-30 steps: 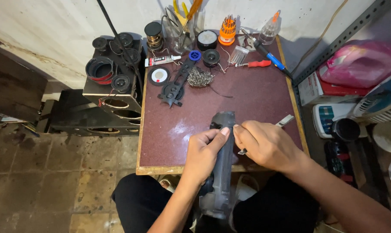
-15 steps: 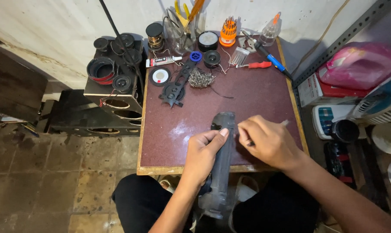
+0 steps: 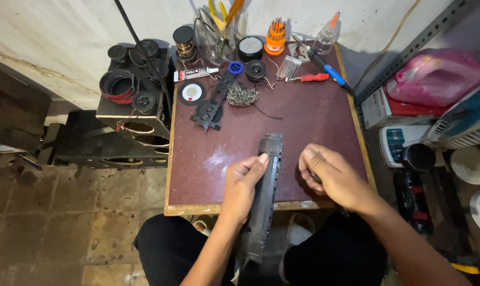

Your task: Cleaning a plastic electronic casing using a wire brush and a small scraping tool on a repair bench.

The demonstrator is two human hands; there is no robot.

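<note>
Item: long dark grey plastic housing [image 3: 265, 196], held by us on edge, its far end resting on the maroon worktable [image 3: 314, 122] and its near end hanging past the table's front edge over our lap. Our left hand [image 3: 241, 186] is clamped round its middle, thumb laid up along the side. Change noted: half a second ago the housing lay broad face up; now it is rolled onto its narrow side, showing a ribbed edge. Our right hand [image 3: 327, 177], which a second ago pinched a small metal blade against the housing's top, has drawn off to the right and is apart from it, fingers curled shut; only a dark sliver shows inside them, and we cannot tell whether the blade is held. We judge the prying is paused while a fresh seam is turned up. Background stock, all well apart: red-handled screwdriver [image 3: 309, 78], blue-handled soldering iron [image 3: 327, 68], wire-wool tangle [image 3: 242, 95], orange bit set [image 3: 275, 36], glue tube [image 3: 194, 73], loose speaker drivers [image 3: 135, 79].
</note>
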